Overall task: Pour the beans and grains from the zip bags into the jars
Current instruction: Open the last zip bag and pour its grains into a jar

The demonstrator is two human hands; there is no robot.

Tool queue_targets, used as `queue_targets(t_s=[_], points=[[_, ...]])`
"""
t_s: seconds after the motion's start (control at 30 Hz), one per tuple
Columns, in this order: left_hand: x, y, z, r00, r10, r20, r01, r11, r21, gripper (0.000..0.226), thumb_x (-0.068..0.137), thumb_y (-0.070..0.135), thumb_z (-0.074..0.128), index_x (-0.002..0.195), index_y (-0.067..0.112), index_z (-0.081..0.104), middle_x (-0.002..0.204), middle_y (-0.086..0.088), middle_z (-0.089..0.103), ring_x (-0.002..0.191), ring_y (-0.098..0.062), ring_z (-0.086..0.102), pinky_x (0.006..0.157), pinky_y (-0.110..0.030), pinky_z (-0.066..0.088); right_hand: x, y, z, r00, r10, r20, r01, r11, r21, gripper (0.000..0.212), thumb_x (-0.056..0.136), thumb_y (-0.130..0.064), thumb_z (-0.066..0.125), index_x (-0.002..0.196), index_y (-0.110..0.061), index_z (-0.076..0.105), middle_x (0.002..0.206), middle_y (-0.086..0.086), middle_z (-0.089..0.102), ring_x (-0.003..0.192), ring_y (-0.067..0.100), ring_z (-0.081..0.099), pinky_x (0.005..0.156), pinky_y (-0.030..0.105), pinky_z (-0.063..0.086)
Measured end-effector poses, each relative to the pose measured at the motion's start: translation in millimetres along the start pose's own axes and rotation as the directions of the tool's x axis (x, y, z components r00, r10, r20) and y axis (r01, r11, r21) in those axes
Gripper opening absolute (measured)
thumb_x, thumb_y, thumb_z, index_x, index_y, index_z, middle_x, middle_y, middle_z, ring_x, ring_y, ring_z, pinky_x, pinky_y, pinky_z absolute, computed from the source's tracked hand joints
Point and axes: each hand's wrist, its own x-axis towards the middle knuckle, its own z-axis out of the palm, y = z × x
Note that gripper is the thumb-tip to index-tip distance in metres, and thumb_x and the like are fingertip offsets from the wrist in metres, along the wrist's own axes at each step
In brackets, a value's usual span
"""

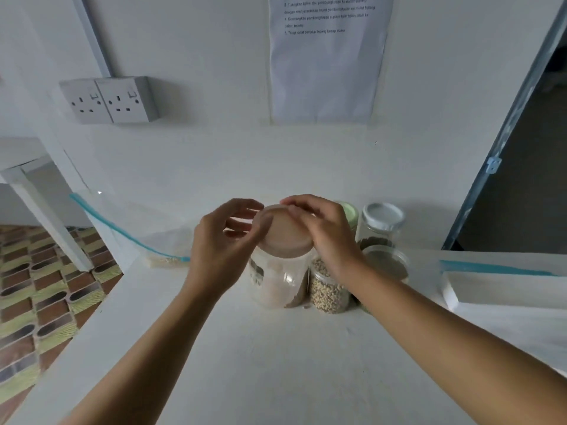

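Jar with its beige lid stands on the bench, touching the bean jar. My right hand curls over the lid, gripping it; my left hand hovers relaxed and empty just beside it.

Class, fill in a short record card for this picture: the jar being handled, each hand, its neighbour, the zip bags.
Handled jar: clear jar, beige lid on
Right hand: fingers curled over the lid
Left hand: at the lid's left edge; grip blurred
Neighbour: bean jar, on its right
Zip bags: left zip bag and right zip bag, at either side of the table
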Motion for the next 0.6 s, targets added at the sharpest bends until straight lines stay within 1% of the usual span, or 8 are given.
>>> queue_targets(t_s=[0.17,0.27,0.33,0.4,0.43,0.5,0.57,0.6], points=[[-40,-26,14,0.994,-0.073,0.077,0.079,0.994,-0.075,0.035,0.087,0.053,0.073,0.111,0.028,0.07,0.103,0.009,0.072,0.093,-0.01,0.07,0.079,-0.029,0.057,-28,21,-11,0.998,0.037,0.051,-0.032,0.995,-0.092,0.018,0.099,-0.009,0.061,0.104,-0.015,0.078,0.104,-0.005,0.075,0.103,0.01,0.067,0.088,0.027,0.055],[-60,-44,24,0.963,-0.119,0.24,0.146,0.985,-0.096,0.057,0.078,0.063,0.071,0.124,0.03,0.064,0.118,0.007,0.068,0.11,-0.011,0.066,0.092,-0.031,0.056,-39,38,-21,0.996,0.033,0.088,-0.016,0.982,-0.188,0.016,0.099,-0.009,0.063,0.104,-0.013,0.078,0.104,-0.007,0.075,0.1,0.005,0.066,0.084,0.016,0.05],[-71,-59,28,0.919,-0.134,0.371,0.172,0.982,-0.072,0.07,0.075,0.062,0.075,0.135,0.031,0.058,0.13,0.007,0.06,0.119,-0.009,0.061,0.098,-0.031,0.054,-46,50,-29,0.994,0.037,0.107,-0.007,0.965,-0.262,0.016,0.098,-0.01,0.064,0.104,-0.014,0.078,0.104,-0.01,0.074,0.1,0.002,0.066,0.081,0.013,0.048],[-80,-71,34,0.871,-0.15,0.468,0.178,0.984,-0.015,0.08,0.072,0.061,0.082,0.141,0.033,0.052,0.136,0.013,0.054,0.125,-0.007,0.056,0.104,-0.033,0.051,-53,60,-35,0.991,0.05,0.121,-0.008,0.944,-0.331,0.016,0.098,-0.012,0.064,0.106,-0.016,0.077,0.104,-0.014,0.072,0.1,-0.001,0.064,0.081,0.012,0.046],[-83,-75,37,0.852,-0.155,0.501,0.182,0.983,-0.005,0.082,0.073,0.057,0.085,0.143,0.035,0.049,0.138,0.016,0.054,0.128,-0.007,0.055,0.107,-0.033,0.049,-55,62,-38,0.991,0.051,0.124,-0.002,0.93,-0.366,0.016,0.099,-0.012,0.063,0.108,-0.016,0.077,0.104,-0.014,0.072,0.1,-0.001,0.063,0.082,0.011,0.046],[-90,-80,46,0.832,-0.142,0.536,0.192,0.981,-0.037,0.087,0.076,0.041,0.089,0.148,0.035,0.042,0.14,0.02,0.055,0.131,-0.007,0.053,0.108,-0.028,0.047,-57,62,-41,0.989,0.038,0.14,0.03,0.891,-0.454,0.017,0.1,-0.013,0.062,0.11,-0.014,0.075,0.104,-0.011,0.071,0.098,-0.001,0.063,0.083,0.012,0.046],[-93,-81,56,0.836,-0.114,0.536,0.197,0.975,-0.099,0.091,0.077,0.023,0.089,0.15,0.03,0.035,0.136,0.023,0.056,0.131,-0.007,0.054,0.104,-0.022,0.047,-61,53,-40,0.986,-0.008,0.167,0.105,0.81,-0.577,0.02,0.102,-0.022,0.058,0.112,-0.013,0.074,0.106,-0.003,0.071,0.096,0.004,0.063,0.084,0.022,0.05],[-94,-80,61,0.841,-0.096,0.533,0.195,0.972,-0.133,0.094,0.076,0.015,0.088,0.15,0.025,0.031,0.135,0.022,0.056,0.13,-0.008,0.054,0.103,-0.021,0.047,-63,47,-37,0.982,-0.001,0.191,0.127,0.752,-0.647,0.028,0.103,-0.033,0.055,0.114,-0.013,0.072,0.11,0.0,0.069,0.1,0.009,0.063,0.087,0.029,0.051]])
